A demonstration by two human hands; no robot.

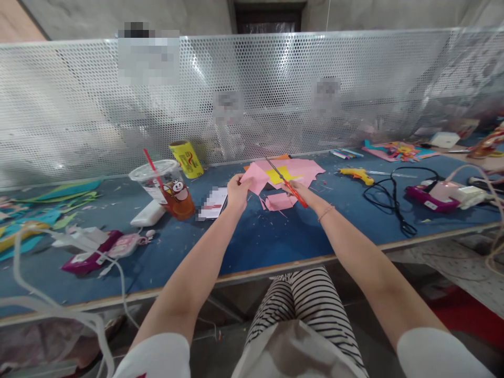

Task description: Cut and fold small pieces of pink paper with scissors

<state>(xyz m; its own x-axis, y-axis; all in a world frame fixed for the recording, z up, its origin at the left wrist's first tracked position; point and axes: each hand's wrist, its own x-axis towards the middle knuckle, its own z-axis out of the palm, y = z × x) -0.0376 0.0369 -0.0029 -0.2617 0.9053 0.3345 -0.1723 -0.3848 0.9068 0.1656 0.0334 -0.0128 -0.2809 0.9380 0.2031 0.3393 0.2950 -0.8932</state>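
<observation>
Both of my arms reach out over the blue table (252, 241). My left hand (237, 192) is pinched shut on a piece of pink paper (255, 177), holding it up just above the tabletop. My right hand (296, 190) is closed around the red handles of the scissors (289, 185), whose blades point up and away towards the paper; I cannot tell from here whether the blades are apart or together. A thin bracelet (326, 212) sits on my right wrist.

Under and behind the held piece lie more pink sheets (299, 169) with a yellow piece (277, 174) on top, and a smaller pink scrap (279, 201) rests on the table between my hands. Left of my left hand stands a plastic cup (167, 189) with a red straw, and behind it a yellow can (187, 158) tilts against the perforated metal screen (252, 94). A yellow glue gun (356, 174) lies to the right of the paper, well apart from my right hand, with a black cable (389, 197) coiled near it. Coloured paper offcuts (47, 202) are scattered at the far left.
</observation>
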